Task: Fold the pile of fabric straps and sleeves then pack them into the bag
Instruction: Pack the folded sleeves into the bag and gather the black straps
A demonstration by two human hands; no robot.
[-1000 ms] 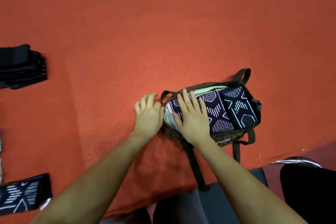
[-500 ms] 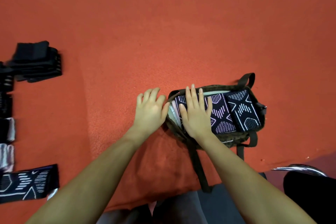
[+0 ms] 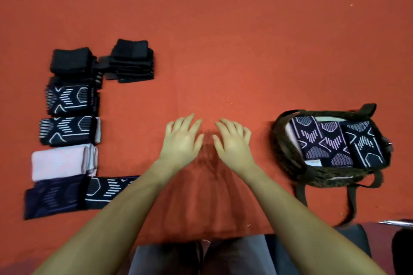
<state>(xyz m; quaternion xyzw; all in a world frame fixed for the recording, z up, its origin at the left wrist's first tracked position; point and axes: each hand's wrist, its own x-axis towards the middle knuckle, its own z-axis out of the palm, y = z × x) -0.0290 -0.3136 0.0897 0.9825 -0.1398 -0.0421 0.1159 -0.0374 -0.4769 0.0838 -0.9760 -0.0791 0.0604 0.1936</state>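
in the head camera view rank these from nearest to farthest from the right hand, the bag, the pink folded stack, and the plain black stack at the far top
From the right hand:
1. bag, just to its right.
2. plain black stack, up and left.
3. pink folded stack, far left.

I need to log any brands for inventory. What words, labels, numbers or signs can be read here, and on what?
None can be read.
Folded sleeves: only line and arrow patterns, no lettering.
Bag: a pale tag shows inside it, too blurred to tell whether it carries text.

Plain orange-red carpet [image 3: 223, 51]
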